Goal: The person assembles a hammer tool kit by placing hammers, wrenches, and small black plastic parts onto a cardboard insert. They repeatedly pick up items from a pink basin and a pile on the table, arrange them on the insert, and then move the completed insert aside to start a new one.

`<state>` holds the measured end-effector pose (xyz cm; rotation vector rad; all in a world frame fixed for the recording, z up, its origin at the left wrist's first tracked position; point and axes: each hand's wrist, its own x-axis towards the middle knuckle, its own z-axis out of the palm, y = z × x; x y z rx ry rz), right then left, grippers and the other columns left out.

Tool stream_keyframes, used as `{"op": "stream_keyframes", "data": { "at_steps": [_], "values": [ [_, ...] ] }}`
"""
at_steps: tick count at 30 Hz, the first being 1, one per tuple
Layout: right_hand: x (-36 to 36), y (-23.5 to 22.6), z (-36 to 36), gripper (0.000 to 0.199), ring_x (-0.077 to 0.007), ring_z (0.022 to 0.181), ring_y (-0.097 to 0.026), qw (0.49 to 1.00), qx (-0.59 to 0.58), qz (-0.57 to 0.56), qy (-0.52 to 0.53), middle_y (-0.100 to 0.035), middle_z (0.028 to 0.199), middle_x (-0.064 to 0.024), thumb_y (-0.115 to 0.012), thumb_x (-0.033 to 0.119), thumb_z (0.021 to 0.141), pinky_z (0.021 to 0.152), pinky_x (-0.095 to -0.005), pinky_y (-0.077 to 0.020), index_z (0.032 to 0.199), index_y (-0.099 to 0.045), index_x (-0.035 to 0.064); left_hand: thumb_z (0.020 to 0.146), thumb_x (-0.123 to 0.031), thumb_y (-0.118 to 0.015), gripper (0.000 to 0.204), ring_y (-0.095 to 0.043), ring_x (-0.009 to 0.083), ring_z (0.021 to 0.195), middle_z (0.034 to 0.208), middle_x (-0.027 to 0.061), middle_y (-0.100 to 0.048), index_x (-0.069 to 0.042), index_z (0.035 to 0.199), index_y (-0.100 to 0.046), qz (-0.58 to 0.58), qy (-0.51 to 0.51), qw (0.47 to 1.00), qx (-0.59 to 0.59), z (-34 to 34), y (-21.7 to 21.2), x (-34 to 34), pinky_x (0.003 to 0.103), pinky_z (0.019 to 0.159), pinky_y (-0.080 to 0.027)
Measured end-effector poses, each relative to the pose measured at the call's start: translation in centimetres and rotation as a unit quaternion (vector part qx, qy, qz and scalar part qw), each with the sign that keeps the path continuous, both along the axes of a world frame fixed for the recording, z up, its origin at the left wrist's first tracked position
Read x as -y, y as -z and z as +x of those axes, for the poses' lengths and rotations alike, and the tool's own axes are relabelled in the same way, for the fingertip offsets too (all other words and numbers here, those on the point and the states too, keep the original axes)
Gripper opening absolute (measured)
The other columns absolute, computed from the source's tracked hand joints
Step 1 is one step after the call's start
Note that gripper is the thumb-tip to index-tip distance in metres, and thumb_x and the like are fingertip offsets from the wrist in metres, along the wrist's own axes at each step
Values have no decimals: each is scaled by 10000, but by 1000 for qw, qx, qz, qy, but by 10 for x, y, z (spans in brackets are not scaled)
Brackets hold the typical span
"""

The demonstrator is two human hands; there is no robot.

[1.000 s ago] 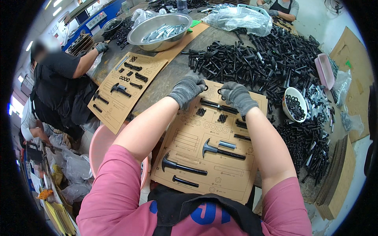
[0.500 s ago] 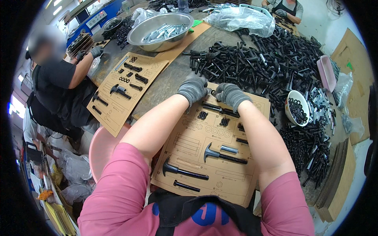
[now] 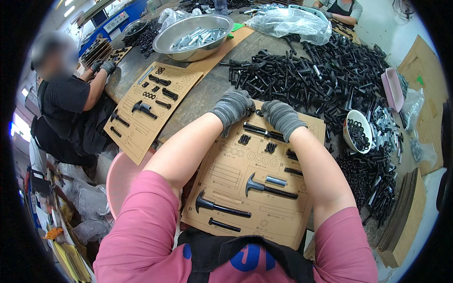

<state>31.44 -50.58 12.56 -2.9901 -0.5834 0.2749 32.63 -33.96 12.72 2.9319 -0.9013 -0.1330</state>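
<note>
Cardboard card lies flat on the surface in front of the person in the head view, its long side running away from the body and its far end tilted a little to the right. Much of it appears filled: two black hammer-like pieces rest in the near half with their heads to the left and handles to the right, a short silver pin and small black parts sit in the middle, and a long black rod lies across the far end, its axis running left to right and dipping slightly rightward. Several printed circles in the middle row and some outlined slots look unfilled, so work seems left.

Left hand in a grey glove curls its fingers down at the rod's left end; right hand, also gloved, curls over the far edge just beside it. Whether either pinches a part, I cannot tell. A heap of black parts lies just beyond.
</note>
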Motion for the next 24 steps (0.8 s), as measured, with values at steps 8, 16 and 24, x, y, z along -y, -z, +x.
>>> {"op": "stream_keyframes", "data": {
  "at_steps": [8,16,24],
  "values": [
    [-1,-15,-8,328,-297,1027,-535,990,-106,-91,-9,-504,1194,-93,-498,149,837,874,-365,-449,1164,-515,165,748,-219,-600,210,-532,250,921,939,97,-589,-199,948,-660,22,-15,1000,6,-5,-3,1,342,844,-423],
    [-8,0,0,245,-289,908,-582,997,-54,-46,7,-594,1018,-124,-546,214,805,799,-366,-475,1038,-605,168,749,-228,-578,189,-558,229,918,929,82,-618,-186,911,-666,76,-27,997,1,-9,-8,13,338,824,-425],
    [-26,-14,-5,238,-293,953,-579,996,-72,-15,52,-589,1038,-156,-540,113,786,780,-375,-488,1005,-612,52,762,-218,-539,176,-589,227,870,878,72,-644,-169,860,-677,67,-28,997,39,3,19,8,317,848,-387]
  ]
}}
